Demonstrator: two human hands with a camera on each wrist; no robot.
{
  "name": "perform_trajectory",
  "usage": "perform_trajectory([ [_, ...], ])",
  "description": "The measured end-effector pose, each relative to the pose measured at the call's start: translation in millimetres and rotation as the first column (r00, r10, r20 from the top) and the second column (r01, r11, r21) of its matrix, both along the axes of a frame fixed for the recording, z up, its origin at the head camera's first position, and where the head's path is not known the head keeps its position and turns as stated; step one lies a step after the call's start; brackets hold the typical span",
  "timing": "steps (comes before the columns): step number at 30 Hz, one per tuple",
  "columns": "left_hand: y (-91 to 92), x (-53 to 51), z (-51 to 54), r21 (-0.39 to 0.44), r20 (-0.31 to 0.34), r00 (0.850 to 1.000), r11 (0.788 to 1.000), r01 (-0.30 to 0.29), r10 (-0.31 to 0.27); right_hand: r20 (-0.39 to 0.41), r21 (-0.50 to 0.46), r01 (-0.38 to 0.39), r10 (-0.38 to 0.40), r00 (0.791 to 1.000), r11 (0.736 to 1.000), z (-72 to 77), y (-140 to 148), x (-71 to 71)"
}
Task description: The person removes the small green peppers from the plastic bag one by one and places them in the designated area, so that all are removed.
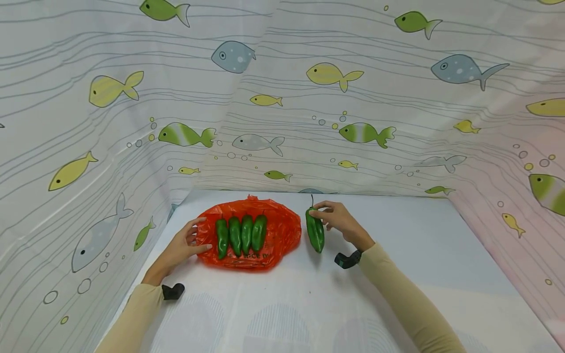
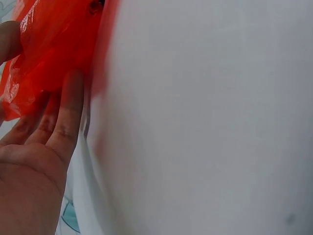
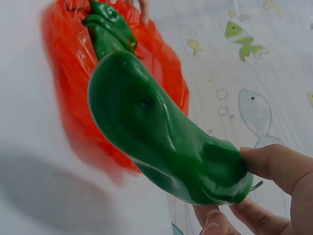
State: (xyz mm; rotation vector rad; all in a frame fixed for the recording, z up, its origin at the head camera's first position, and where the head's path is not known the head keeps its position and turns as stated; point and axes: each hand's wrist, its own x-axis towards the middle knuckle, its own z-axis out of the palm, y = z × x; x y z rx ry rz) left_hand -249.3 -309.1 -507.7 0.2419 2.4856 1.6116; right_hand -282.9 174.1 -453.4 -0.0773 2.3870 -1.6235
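Note:
Near its stem end, a long green pepper [image 1: 315, 233] is pinched between the thumb and fingers of my right hand [image 1: 342, 223]. It is held to the right of a red plastic bag [image 1: 282, 245], its tip pointing down toward the table in the head view. The right wrist view shows this pepper [image 3: 151, 132] up close, thumb on one side and fingers below. On the bag, several more green peppers [image 1: 236, 235] lie side by side. My left hand [image 1: 178, 250] is spread at the bag's left edge, its fairly straight fingers [image 2: 71, 110] touching the red plastic.
A white table surface [image 1: 282, 304] lies under everything. Fish-patterned sheeting [image 1: 282, 117] hangs as a wall behind and along both sides. A dark wrist device [image 1: 347, 260] sits by the right wrist, and another dark device [image 1: 173, 291] by the left.

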Motion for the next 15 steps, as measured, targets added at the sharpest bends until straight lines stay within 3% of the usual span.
perform_trajectory([
  [15, -0.7, 0.3, -1.5, -0.006, -0.006, 1.000, 1.000, 0.001, -0.001, 0.005, 0.029, 0.045, -0.045, 0.999, 0.999, -12.2, 25.6, -7.2],
])
